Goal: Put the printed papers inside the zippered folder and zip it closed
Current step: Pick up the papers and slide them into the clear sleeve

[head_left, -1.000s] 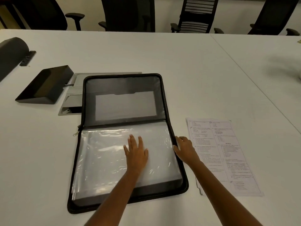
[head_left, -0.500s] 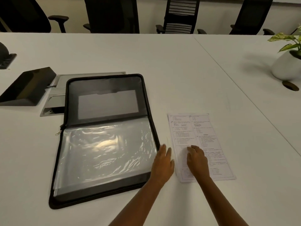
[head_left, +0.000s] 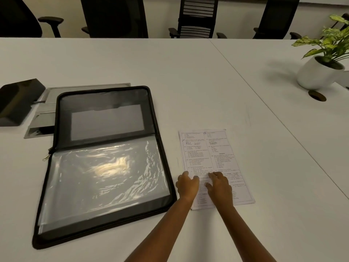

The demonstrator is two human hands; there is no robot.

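Nearest you, both forearms reach out over the white tabletop [head_left: 255, 233] to the printed papers [head_left: 209, 157], which lie flat just to the right of the zippered folder [head_left: 105, 161]. Your left hand [head_left: 188, 185] sits at the left edge of the sheets with its fingers [head_left: 194, 179] curled loosely onto the margin, and your right hand [head_left: 220, 187] lies palm down on the lower half of the page, fingers spread and flat; neither hand has pinched or lifted anything yet. You look to be at the gathering step: the papers are still outside the folder, so the task is only starting. The next move likely calls for squaring the stack, working a fingertip under the left edge, and lifting all the sheets together so none slides loose. Beyond your hands the folder lies fully open, its near half covered by a crinkled clear sleeve [head_left: 105, 178] and its far half a grey mesh pocket [head_left: 107, 120], with the zip pull [head_left: 46, 157] resting at the left hinge. Further off, a potted plant [head_left: 323, 59] stands well clear at the right.
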